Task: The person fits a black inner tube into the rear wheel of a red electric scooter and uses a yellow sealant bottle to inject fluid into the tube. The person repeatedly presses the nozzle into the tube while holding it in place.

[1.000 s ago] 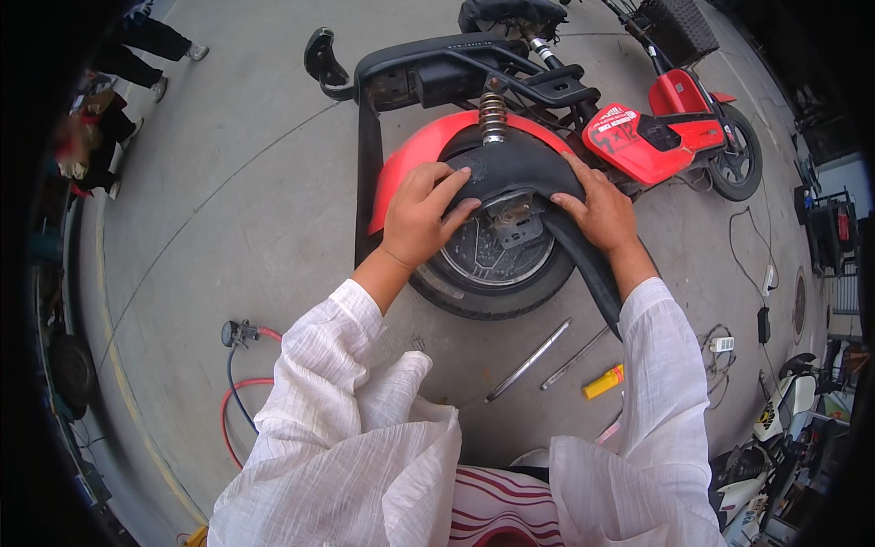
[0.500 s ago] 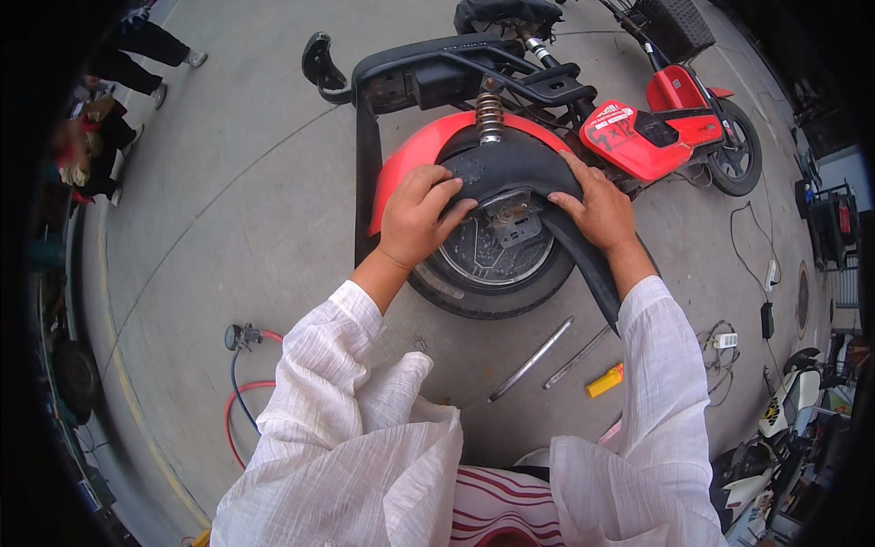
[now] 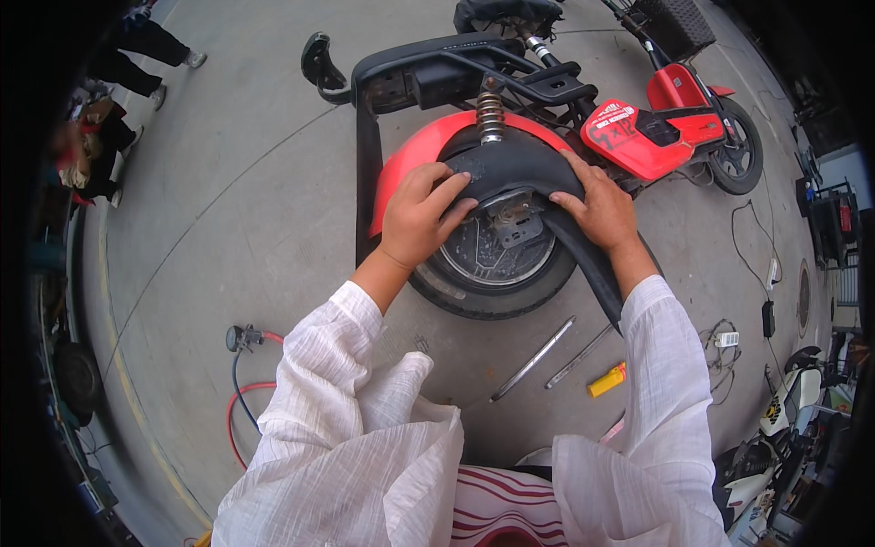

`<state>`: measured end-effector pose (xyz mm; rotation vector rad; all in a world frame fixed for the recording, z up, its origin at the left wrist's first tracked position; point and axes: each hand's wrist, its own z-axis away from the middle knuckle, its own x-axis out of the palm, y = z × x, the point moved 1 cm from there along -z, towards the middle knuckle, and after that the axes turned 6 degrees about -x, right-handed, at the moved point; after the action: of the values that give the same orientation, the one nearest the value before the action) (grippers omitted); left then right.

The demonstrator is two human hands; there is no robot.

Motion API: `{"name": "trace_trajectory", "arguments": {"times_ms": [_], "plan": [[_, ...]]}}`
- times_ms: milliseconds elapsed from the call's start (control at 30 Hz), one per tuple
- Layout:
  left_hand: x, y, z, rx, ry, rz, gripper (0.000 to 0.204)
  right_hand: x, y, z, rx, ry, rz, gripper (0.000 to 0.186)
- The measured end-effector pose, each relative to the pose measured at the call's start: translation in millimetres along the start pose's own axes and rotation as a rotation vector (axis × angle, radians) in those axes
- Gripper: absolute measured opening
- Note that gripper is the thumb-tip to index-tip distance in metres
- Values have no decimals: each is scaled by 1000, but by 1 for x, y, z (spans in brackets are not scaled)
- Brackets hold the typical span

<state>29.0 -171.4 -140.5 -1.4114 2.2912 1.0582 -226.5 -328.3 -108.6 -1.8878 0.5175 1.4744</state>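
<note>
A red and black electric scooter (image 3: 629,141) lies on its side on the concrete, its rear wheel (image 3: 492,304) close in front of me. Over that wheel, under the red fender (image 3: 415,159) and coil shock (image 3: 490,118), runs a black rubber inner tube (image 3: 524,166). My left hand (image 3: 421,214) pinches the tube's left part between thumb and fingers. On the right part, my right hand (image 3: 602,211) is closed over it with the thumb on the near edge. A loose length of tube hangs down beside my right wrist. The wheel's hub and a metal bracket (image 3: 519,228) show between my hands.
Two metal bars (image 3: 533,358) and a yellow object (image 3: 606,379) lie on the floor nearer me. An air hose with a gauge (image 3: 243,337) is at left. Cables (image 3: 726,340) and parked scooters (image 3: 791,401) stand at right; people's legs (image 3: 150,59) show far left.
Almost nothing differs. Both hands keep their places on the inner tube, and the view has shifted very slightly.
</note>
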Motion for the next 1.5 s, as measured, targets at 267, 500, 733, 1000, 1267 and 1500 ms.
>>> {"name": "trace_trajectory", "arguments": {"times_ms": [267, 500, 733, 1000, 1267, 1500], "plan": [[4, 8, -13, 44, -108, -80, 47, 0, 0, 1, 12, -3, -4, 73], [-1, 10, -17, -18, -112, 43, 34, 1, 0, 0, 20, -8, -2, 74], [-112, 119, -54, -467, -844, 1682, 37, -2, 4, 4, 28, -6, 10, 75], [-138, 144, -45, -221, -1120, 1915, 47, 3, 1, 2, 28, -10, 10, 76], [-137, 151, -32, -125, -970, 1964, 46, 7, 5, 2, 5, 32, -4, 76], [-127, 149, -27, -40, -927, 1965, 50, 2, 3, 1, 16, 9, -8, 76]]}}
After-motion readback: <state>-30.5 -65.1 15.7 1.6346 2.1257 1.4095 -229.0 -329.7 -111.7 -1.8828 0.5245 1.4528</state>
